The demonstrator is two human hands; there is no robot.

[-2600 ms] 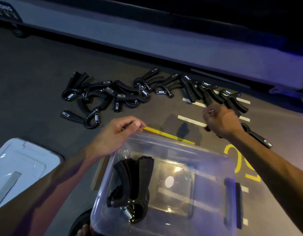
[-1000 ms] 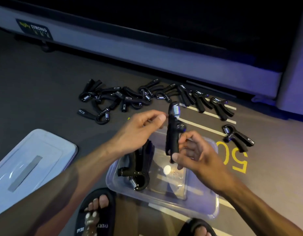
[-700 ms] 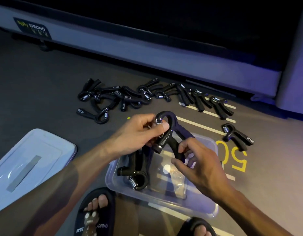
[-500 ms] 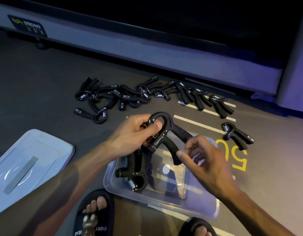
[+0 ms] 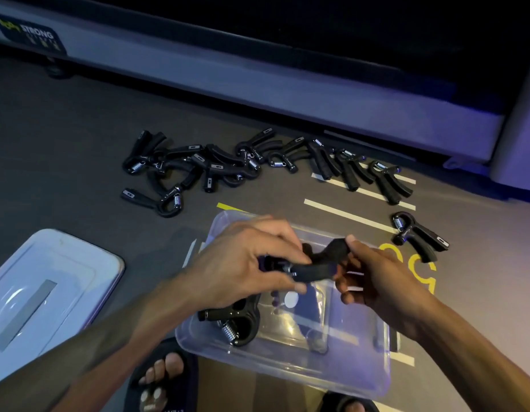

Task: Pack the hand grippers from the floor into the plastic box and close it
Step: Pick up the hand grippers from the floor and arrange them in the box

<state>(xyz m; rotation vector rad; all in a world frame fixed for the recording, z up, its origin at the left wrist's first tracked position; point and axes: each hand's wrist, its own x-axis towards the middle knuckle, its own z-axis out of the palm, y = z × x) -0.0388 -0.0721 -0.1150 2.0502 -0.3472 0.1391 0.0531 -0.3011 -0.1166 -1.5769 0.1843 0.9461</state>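
Both hands are at the centre of the frame, over the clear plastic box [image 5: 287, 367] on the floor. The left hand [image 5: 242, 263] pinches the spring end of a black hand gripper [image 5: 317, 264]; the right hand [image 5: 373, 278] grasps its handle end with fingers curled, so the gripper is held level above the box opening. Inside the box, at its left side, lies a packed gripper [image 5: 234, 319], partly covered by the left hand. A cluster of grippers [image 5: 216, 168] lies on the floor in the upper middle of the frame, and one lone gripper [image 5: 418, 236] lies at the right beside yellow floor numerals [image 5: 418, 269]. The box lid [image 5: 43, 289] lies at lower left, apart from the box. A sandalled foot [image 5: 162, 379] shows at the bottom edge.
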